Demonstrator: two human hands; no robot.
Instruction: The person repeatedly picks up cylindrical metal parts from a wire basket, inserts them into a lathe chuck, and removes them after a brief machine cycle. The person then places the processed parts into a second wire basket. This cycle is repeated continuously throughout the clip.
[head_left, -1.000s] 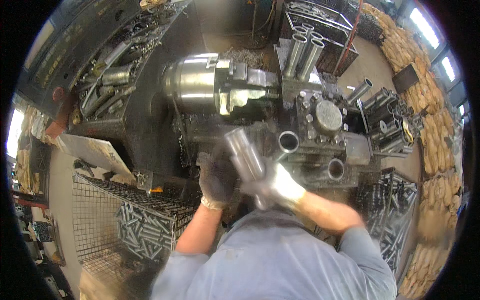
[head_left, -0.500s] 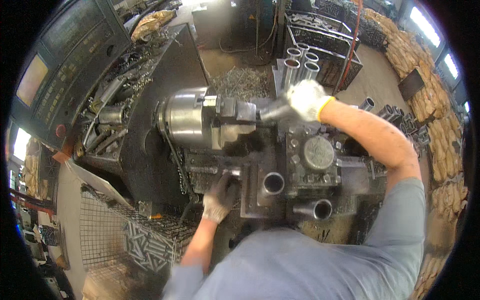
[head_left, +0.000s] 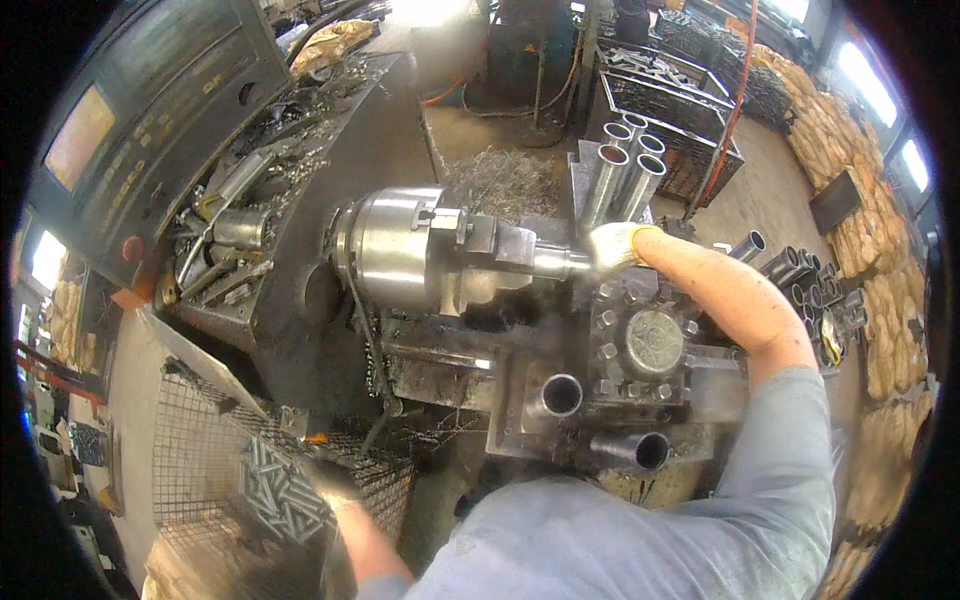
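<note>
A shiny metal tube (head_left: 558, 260) lies level, its left end between the jaws of a steel lathe chuck (head_left: 392, 248). My right hand (head_left: 612, 248), in a white glove with a yellow cuff, is closed at the tube's right end; its fingertips are mostly hidden. My gloved left hand (head_left: 333, 484) is low on the left, over the edge of a wire basket (head_left: 190, 450) with several short metal pieces (head_left: 280, 490) in it. Motion smears its fingers, and I cannot make out anything in it.
Right of the chuck is a bolted tool post (head_left: 652, 345). Nearer me, one tube (head_left: 560, 396) stands upright and another tube (head_left: 640, 450) lies on its side. Several tubes (head_left: 608, 180) stand behind my right hand. Metal shavings (head_left: 500, 185) lie beyond the chuck.
My left hand has moved from the machine bed down and left to the wire basket. My right hand has come nearer me, and the tube now lies level in line with the chuck.
</note>
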